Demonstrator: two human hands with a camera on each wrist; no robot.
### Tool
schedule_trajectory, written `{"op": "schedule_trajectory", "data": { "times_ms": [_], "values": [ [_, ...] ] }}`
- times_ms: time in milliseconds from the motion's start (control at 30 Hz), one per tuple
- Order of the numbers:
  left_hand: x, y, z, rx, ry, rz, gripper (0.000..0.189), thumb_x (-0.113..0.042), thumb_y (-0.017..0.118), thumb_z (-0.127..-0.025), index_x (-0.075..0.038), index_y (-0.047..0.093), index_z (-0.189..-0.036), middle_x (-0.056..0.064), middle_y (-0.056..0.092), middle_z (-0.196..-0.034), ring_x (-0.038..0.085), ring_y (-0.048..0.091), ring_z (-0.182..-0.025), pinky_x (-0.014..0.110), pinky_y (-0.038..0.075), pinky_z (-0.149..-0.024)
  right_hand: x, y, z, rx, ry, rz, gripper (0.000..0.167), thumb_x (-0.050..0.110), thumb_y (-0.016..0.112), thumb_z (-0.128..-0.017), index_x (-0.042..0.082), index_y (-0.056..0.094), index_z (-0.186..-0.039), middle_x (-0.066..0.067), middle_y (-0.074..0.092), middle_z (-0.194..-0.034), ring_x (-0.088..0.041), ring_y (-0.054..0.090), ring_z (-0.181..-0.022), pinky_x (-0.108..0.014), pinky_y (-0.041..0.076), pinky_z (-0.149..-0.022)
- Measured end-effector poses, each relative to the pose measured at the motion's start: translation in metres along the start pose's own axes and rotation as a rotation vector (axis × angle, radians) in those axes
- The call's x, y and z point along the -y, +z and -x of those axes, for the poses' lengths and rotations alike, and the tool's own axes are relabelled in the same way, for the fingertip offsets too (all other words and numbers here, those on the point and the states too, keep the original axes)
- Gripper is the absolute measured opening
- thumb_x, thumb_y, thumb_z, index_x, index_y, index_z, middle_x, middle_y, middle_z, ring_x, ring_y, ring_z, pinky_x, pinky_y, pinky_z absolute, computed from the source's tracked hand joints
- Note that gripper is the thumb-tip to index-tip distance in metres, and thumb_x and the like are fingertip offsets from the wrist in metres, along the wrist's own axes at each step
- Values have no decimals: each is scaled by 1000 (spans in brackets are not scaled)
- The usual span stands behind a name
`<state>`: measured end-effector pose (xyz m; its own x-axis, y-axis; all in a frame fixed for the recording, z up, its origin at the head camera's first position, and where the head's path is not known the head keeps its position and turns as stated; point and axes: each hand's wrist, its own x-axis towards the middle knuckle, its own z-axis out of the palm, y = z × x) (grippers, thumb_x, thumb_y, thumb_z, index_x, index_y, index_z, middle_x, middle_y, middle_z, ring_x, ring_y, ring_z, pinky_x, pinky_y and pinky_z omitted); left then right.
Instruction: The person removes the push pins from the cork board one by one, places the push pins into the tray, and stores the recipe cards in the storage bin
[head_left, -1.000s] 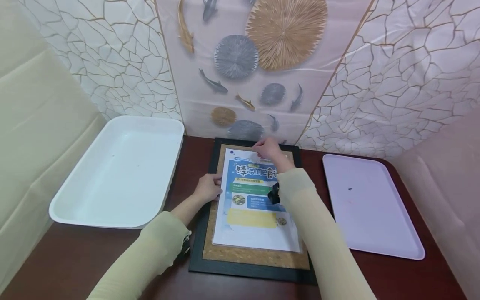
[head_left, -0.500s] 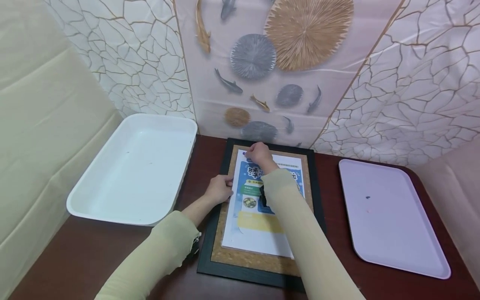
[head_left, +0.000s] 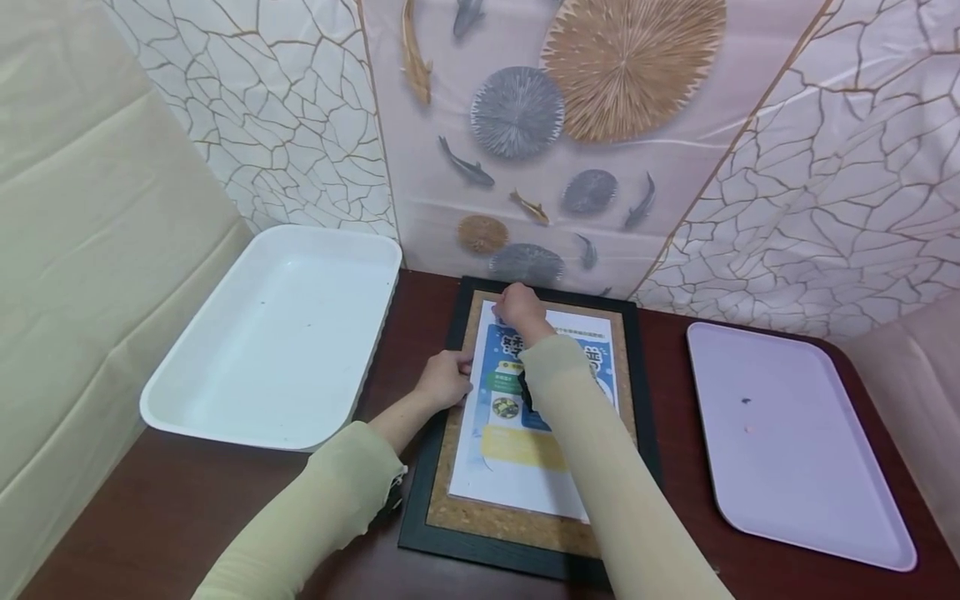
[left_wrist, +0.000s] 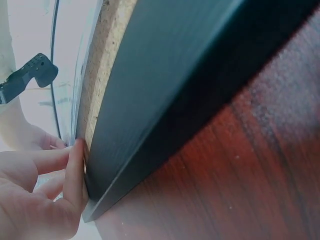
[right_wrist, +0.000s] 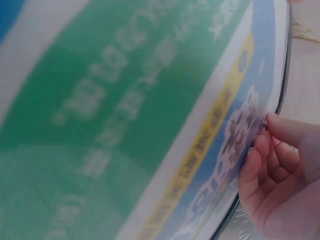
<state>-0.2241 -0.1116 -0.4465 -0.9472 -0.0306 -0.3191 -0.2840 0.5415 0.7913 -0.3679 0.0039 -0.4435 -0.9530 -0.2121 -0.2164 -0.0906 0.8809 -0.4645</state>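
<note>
worked over a chinese-printed blue-and-white poster [head_left: 517, 446], laid flat on a black-framed cork board [head_left: 517, 531].
set the left hand [head_left: 444, 381] against the poster's left edge with fingertips touching; could not tell whether pinching that edge or merely resting there. brought the right hand [head_left: 519, 308] to the poster's upper left corner, with thumb and curled fingers together, clamped on a small dark thing [right_wrist: 265, 125] too hidden to name. covered much of the poster's right side with a pale yellow sleeve [head_left: 622, 475]. showed a cork border around the sheet, widest at the bottom. had the board on a dark red-brown table [head_left: 187, 508], between a white tray [head_left: 270, 350] at left and a shallow lilac tray [head_left: 795, 467] at right, apart from both. faced a backdrop [head_left: 427, 237] printed with fish and round leaves.
</note>
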Motion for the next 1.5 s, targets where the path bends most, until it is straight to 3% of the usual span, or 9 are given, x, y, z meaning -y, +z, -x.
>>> {"op": "schedule_trajectory", "data": {
  "times_ms": [333,500,733,900,1167,1500],
  "values": [
    [-8,8,1,7,43,-14,52,5,56,-85,-3,48,-135,14,60,-104,18,62,-78,21,52,-51,-8,-10,9,41,55,-73,24,25,58,-89,4,67,-95,-9,63,-93,-23,55,-86,-40,48,-85],
    [-10,9,1,3,42,-24,52,5,56,-85,-3,48,-135,14,60,-103,19,62,-80,21,52,-51,-14,-16,11,31,64,-197,24,24,56,-89,4,67,-95,-8,61,-89,-22,54,-84,-34,46,-78],
    [-9,10,1,-4,44,-38,52,5,56,-85,-3,48,-136,14,60,-103,19,62,-80,20,51,-50,-20,-24,15,23,98,-332,20,19,54,-90,2,63,-86,1,48,-62,-12,45,-58,-23,39,-54],
    [-6,8,2,-16,25,-37,51,4,56,-86,-3,48,-136,14,59,-104,20,62,-84,20,51,-52,-22,-31,25,42,76,-398,22,17,54,-90,-2,64,-91,3,47,-59,-11,42,-54,-23,40,-54],
    [-3,6,3,-26,18,-25,52,5,55,-86,-3,47,-136,15,59,-107,22,62,-91,21,53,-55,-31,-41,40,123,26,-468,21,14,52,-91,-5,58,-85,4,43,-51,-11,38,-48,-25,38,-56],
    [-2,6,3,-34,14,-29,51,5,55,-85,-3,48,-136,15,60,-109,23,62,-92,22,54,-57,-49,-60,62,173,142,-585,31,16,51,-93,-7,57,-112,0,46,-67,-14,44,-62,-27,41,-64]
  ]
}}
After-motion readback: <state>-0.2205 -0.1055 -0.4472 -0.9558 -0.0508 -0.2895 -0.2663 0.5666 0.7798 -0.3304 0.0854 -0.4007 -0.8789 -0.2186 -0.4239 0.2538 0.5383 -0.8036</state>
